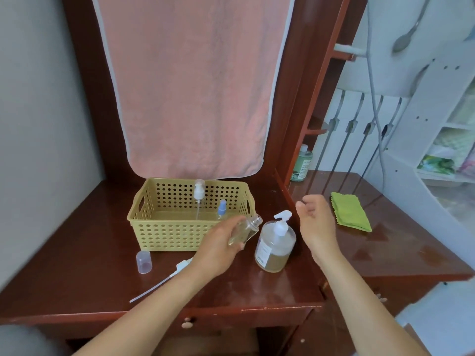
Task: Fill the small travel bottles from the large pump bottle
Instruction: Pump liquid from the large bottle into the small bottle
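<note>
Head view: a dark wooden dresser top [77, 265] fills the middle and lower frame.
Left hand: the left hand [218, 249], just below centre, grips a small clear bottle [248, 228] around its body.
Small clear bottle: tilted and uncapped, its open neck points to the upper right, just left of the pump nozzle.
Large pump bottle: the large pump bottle [275, 245] stands upright right of centre, with amber liquid in its lower part and its white pump on top.
Right hand: the right hand [317, 222] hovers just right of the pump bottle, fingers loose, holding nothing.
Basket: a yellow perforated basket [167, 235] sits behind the left hand, which covers its front right corner.
Inside the basket: a clear bottle with a white pump [199, 194] and a blue-topped spray bottle [221, 209] stand upright.
Lower left: a clear cap [144, 262] stands on the wood; beside it lies a loose pump head with its tube [164, 278], partly hidden by the left forearm.
Right side: a folded green cloth [350, 211] lies beyond the right hand.
Background: a pink towel [192, 86] hangs above the basket; a green bottle [302, 163] stands at upper right.
</note>
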Demonstrator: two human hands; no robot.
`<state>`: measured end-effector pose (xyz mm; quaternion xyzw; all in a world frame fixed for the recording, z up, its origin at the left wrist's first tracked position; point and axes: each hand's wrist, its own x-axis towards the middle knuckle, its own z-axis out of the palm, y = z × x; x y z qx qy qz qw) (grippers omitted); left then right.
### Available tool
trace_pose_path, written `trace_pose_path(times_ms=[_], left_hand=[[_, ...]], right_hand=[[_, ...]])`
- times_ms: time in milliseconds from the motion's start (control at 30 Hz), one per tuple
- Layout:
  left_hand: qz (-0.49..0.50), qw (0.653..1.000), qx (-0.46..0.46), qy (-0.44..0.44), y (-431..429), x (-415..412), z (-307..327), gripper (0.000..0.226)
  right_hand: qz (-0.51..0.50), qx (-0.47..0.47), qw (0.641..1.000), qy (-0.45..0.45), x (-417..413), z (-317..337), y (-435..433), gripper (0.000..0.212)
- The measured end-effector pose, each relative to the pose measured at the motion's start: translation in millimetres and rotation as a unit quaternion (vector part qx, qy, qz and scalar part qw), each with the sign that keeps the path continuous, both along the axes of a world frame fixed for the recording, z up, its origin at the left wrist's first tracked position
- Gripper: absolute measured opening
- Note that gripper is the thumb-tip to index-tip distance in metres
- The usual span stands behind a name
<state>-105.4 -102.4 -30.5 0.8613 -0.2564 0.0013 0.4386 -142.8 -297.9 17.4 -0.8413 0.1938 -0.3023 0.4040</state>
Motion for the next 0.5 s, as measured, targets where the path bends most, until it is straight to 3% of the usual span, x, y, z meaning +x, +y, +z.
trace_pose_path(times_ms=[67, 167, 500], left_hand=[[-0.017, 0.999, 0.019, -0.019, -10, 0, 4, 0.057], [-0.024, 0.999, 0.026, -0.033, -22, 1, 7, 0.052], [-0.016, 0.997, 0.057, -0.05, -38, 2, 12, 0.048]], right_hand=[[0.034, 0.066, 0.993, 0.094, 10, 2, -7, 0.012], [0.088, 0.157, 0.97, 0.166, 18, -1, -10, 0.026], [0.097, 0.267, 0.939, 0.194, 22, -4, -18, 0.017]])
